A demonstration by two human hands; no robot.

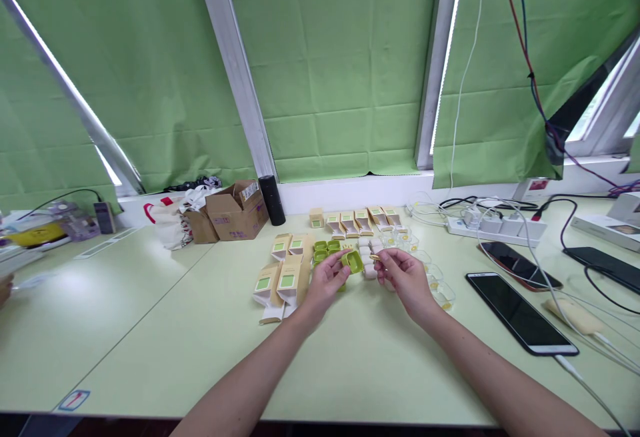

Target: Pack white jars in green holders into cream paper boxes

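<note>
My left hand point(326, 278) holds a small green square tray point(355, 262) between thumb and fingers, tilted toward me. A thin yellowish piece point(375, 258), too small to name, is pinched in my right hand point(406, 282), just right of the tray. Behind my left hand stand several more green square trays point(320, 248). Pale pinkish-white blocks point(365, 242) sit in rows between my hands. Clear plastic cases point(442, 295) with yellow spots lie by my right hand. Left of my left hand are open cardboard boxes point(289, 280) with green panels.
More small boxes point(363, 222) line the back. A brown carton point(237, 210) and a black cylinder point(271, 200) stand at the back left. On the right lie a white-edged phone point(520, 310), a darker phone point(520, 265), a power strip point(495, 229) and cables. Another person's hand point(6, 288) shows at the left edge.
</note>
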